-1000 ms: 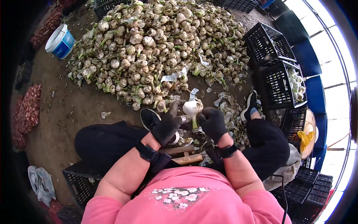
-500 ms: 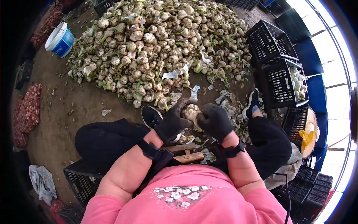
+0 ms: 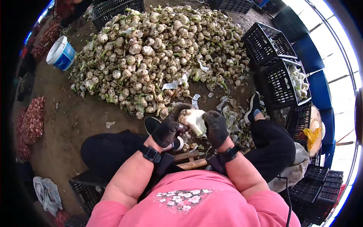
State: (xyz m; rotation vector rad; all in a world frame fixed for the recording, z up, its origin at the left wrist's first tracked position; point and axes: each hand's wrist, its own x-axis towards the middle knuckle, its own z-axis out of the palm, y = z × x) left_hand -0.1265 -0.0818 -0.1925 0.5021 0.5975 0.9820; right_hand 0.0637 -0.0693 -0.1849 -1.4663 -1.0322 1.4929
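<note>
My left hand (image 3: pixel 169 128), in a dark glove, is closed on a garlic bulb (image 3: pixel 186 116) at centre, with a small shiny metal piece, too small to make out, by its fingers. My right hand (image 3: pixel 214 128), also gloved, is closed at the right side of the same bulb, gripping its pale peeled layer and stalk (image 3: pixel 197 125). Both hands are between my legs, over loose peelings (image 3: pixel 232 119) and a low wooden piece (image 3: pixel 191 163).
A large garlic pile (image 3: pixel 147 56) lies ahead. A white-blue bucket (image 3: pixel 64 56) and red mesh sacks (image 3: pixel 32 125) are at left. Black crates (image 3: pixel 272 83), one holding pale bulbs (image 3: pixel 298 79), line the right, near a straw hat (image 3: pixel 315 126). A black crate (image 3: pixel 81 191) sits by my left leg.
The bulb turned from whole white to mostly hidden between my hands, and now shows its dirty skin with a white layer pulled down toward the right. My right hand moved slightly down.
</note>
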